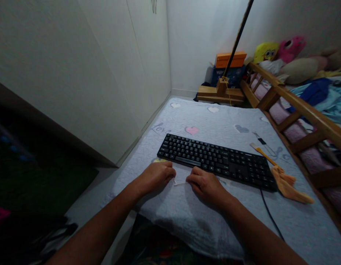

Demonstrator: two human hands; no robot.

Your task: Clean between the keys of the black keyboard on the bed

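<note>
A thin white piece (180, 183), like a cotton swab stick or a cord, spans the gap between my hands just in front of the keyboard. It bends sharply near its left end. My left hand (160, 176) is closed in a pinch on that end. The other end goes into the closed fingers of my right hand (205, 183). Behind both hands a black keyboard (214, 156) lies slanted on the cloth, and its near edge is close to my right knuckles. Both tips of the white piece are hidden in my fingers.
To the keyboard's right lie an orange-handled brush (265, 155), an orange cloth (290, 184) and a black-and-metal tool (262, 141). A black cable (271, 215) runs toward me. The heart-patterned cover (170, 114) lies between a white cabinet (115, 81) and a wooden bed rail (305, 106).
</note>
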